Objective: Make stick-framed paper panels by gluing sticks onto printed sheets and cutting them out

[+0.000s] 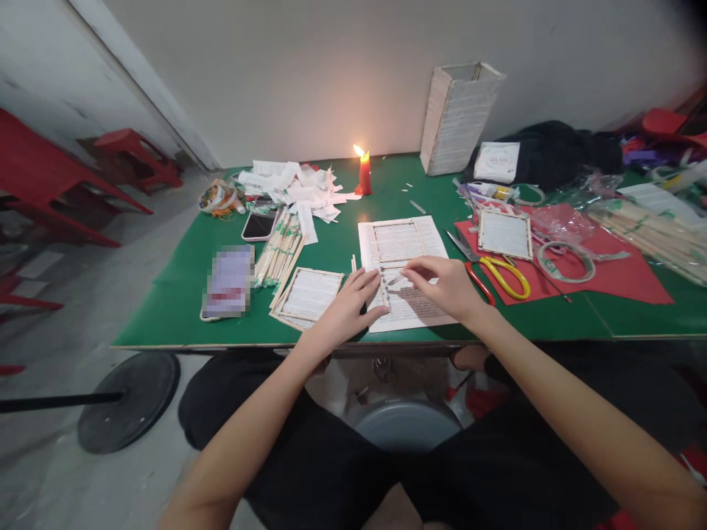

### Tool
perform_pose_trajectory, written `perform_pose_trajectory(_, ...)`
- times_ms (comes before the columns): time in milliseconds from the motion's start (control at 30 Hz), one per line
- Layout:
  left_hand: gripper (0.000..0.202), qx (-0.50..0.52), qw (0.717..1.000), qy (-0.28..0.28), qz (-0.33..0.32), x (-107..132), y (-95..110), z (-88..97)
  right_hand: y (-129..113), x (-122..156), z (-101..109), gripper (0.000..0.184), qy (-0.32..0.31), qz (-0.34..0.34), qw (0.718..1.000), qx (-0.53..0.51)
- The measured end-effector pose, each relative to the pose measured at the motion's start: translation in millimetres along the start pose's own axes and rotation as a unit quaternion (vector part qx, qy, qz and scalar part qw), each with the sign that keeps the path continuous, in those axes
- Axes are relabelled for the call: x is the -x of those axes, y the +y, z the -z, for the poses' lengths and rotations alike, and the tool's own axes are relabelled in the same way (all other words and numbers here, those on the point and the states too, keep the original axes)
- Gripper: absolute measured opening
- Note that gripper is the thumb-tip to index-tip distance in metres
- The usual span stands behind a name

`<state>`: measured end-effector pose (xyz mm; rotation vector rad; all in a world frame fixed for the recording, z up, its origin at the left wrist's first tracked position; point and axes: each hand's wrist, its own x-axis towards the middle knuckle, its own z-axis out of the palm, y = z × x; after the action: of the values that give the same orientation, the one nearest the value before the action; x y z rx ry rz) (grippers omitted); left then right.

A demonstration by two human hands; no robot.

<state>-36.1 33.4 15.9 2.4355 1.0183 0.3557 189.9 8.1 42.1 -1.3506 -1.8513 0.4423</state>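
Note:
A printed paper sheet (406, 258) lies on the green table (182, 294) with a thin wooden stick frame (395, 223) on its upper part. My left hand (347, 309) rests on the sheet's left edge, fingers stretched flat. My right hand (447, 283) hovers over the sheet's middle, fingers pinched on a small thin piece (395, 279) that I cannot make out. Yellow-handled scissors (497, 272) lie just right of my right hand. A second framed paper panel (306, 294) lies left of my left hand.
A lit red candle (364, 173) burns at the back centre beside torn paper scraps (298, 188). Wrapped chopsticks (279, 250), a phone (259, 224), a paper lantern (458, 118), red card (607, 272), tape rolls (566, 261) and a black bag (552, 147) crowd the table. Red chairs (49, 177) stand left.

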Motion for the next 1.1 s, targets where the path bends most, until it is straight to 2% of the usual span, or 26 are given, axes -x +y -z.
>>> perform_pose_trajectory(1100,0.063,0.007,1.0,0.007,-0.018,-2.7,-2.4,-6.2,7.4,1.1,-4.7,0.016,0.015,0.008,1.0,-0.015)
